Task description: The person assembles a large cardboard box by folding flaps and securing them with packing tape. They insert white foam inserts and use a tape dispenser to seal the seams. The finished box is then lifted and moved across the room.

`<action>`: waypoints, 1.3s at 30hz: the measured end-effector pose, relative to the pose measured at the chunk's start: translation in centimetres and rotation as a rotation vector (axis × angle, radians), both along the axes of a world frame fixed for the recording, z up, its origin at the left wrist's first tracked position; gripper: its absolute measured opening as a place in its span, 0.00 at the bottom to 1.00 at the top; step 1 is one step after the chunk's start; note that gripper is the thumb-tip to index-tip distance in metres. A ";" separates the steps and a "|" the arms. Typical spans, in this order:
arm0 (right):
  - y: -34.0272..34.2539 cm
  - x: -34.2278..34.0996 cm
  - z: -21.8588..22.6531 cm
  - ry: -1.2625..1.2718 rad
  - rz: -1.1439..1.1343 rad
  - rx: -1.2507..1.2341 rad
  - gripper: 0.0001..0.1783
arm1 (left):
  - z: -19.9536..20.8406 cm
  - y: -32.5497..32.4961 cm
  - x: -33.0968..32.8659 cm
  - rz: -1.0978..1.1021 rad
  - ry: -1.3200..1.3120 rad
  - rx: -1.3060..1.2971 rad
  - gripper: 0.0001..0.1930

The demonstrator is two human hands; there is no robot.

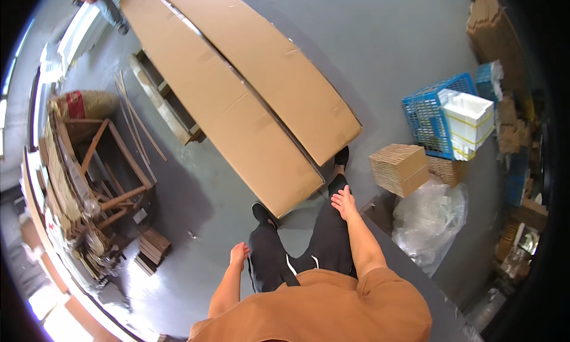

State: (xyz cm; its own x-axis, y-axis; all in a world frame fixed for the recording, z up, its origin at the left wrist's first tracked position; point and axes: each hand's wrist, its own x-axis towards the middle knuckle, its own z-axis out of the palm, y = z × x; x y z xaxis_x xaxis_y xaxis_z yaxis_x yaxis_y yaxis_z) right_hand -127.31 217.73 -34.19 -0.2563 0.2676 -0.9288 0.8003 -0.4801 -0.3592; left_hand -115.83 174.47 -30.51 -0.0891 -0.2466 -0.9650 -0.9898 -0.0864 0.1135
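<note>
Standing: the person stood on the grey floor [392,39] at the near end of two long flat cardboard cartons [237,98], both arms hanging free at the sides
Step in hand: by my judgement, an approach or pause beside the cartons; neither hand had hold of anything
Left hand: the left hand [239,253] hung beside the left thigh, fingers loosely curled and empty; well apart from the cartons
Right hand: the right hand [344,202] hung by the right thigh, fingers relaxed and slack, gripping nothing; it was the nearer one to the cartons' end, though not touching
Cartons: they lay side by side, touching along their long edges, slanting from the upper left down to the person's black shoes [341,157]; the near corner sat just beside the feet
Next move: a judgement only; lifting such a long carton would call for bending low and taking the near end with both hands, since one hand could hardly steady it
Floor: smooth grey, with a bright patch of light at the lower left
Room, left: a stack of wooden frames and slats [89,181]; a long wooden pallet [163,98] partly under the cartons
Room, right: a small corrugated box [399,168]; a blue plastic crate [430,113] with white tubs [469,116]; a clear plastic bag [430,220]; more cardboard piled along the wall
</note>
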 end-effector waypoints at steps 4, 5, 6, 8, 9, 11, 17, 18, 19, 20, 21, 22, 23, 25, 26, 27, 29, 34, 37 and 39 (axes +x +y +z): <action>5.4 -4.5 -9.3 -0.029 -0.218 -0.085 0.51 | 1.1 5.5 -2.8 0.050 0.019 -0.146 0.18; 7.1 -6.6 -11.6 -0.007 -0.291 -0.092 0.51 | 1.0 7.9 -3.3 0.071 0.020 -0.174 0.17; 8.0 -7.7 -13.7 0.000 -0.368 -0.105 0.51 | 1.8 11.0 -4.2 0.081 -0.016 -0.210 0.17; 10.5 -9.7 -18.0 0.006 -0.454 -0.119 0.52 | 2.0 16.2 -4.3 -0.168 -0.048 -0.128 0.17; 11.5 -10.5 -20.4 -0.037 -0.507 -0.109 0.51 | 1.6 18.9 -3.9 -0.501 -0.068 -0.134 0.18; 13.3 -11.7 -25.4 -0.111 -0.590 -0.133 0.47 | 3.1 26.9 -7.6 -0.795 -0.121 -0.103 0.20; 14.9 -13.9 -34.8 0.031 -0.655 -0.423 0.44 | 5.1 34.3 -11.0 -0.846 -0.107 -0.216 0.17; 15.0 -14.5 -35.5 0.062 -0.667 -0.449 0.44 | 5.0 34.4 -11.0 -0.894 -0.067 -0.264 0.17; 14.9 -15.1 -36.0 0.089 -0.670 -0.474 0.43 | 5.2 34.7 -10.6 -0.917 -0.062 -0.320 0.17; 15.0 -15.6 -36.3 0.106 -0.686 -0.482 0.43 | 5.2 34.8 -10.6 -0.949 -0.048 -0.368 0.18; 15.2 -15.9 -36.4 0.125 -0.689 -0.488 0.43 | 4.8 35.5 -10.3 -0.910 -0.090 -0.409 0.19; 15.3 -16.0 -36.0 0.135 -0.691 -0.491 0.43 | 4.6 36.6 -9.9 -0.862 -0.131 -0.446 0.21; 15.3 -16.1 -35.6 0.136 -0.687 -0.489 0.43 | 4.2 36.8 -8.9 -0.985 -0.022 -0.505 0.23; 14.5 -15.7 -33.9 0.133 -0.680 -0.495 0.42 | 3.9 36.7 -7.7 -1.068 -0.038 -0.522 0.23; 14.6 -15.8 -33.3 0.138 -0.675 -0.489 0.42 | 3.9 36.5 -7.4 -1.113 -0.043 -0.524 0.23; 14.5 -15.8 -32.5 0.143 -0.657 -0.495 0.42 | 4.5 37.1 -8.2 -1.144 -0.149 -0.498 0.23; 14.6 -16.2 -31.1 0.157 -0.625 -0.493 0.42 | 4.4 36.9 -8.3 -1.085 -0.180 -0.470 0.27; 16.6 -17.1 -28.3 0.181 -0.558 -0.439 0.41 | 4.2 37.4 -8.9 -0.997 -0.174 -0.476 0.27; 18.4 -18.5 -29.1 0.197 -0.524 -0.411 0.40 | 3.5 37.1 -7.5 -0.990 -0.036 -0.528 0.24; 20.1 -19.2 -30.2 0.210 -0.501 -0.398 0.40 | 2.6 37.0 -6.6 -0.973 -0.010 -0.588 0.24</action>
State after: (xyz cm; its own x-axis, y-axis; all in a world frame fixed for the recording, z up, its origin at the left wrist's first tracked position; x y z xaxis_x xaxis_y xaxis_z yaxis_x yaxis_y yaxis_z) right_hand -146.55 237.87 -64.34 -0.3767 0.0486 -0.9250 0.3790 -0.9031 -0.2018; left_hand -122.42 211.44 -27.92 -0.4832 -0.4918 -0.7243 -0.6089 0.7832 -0.1255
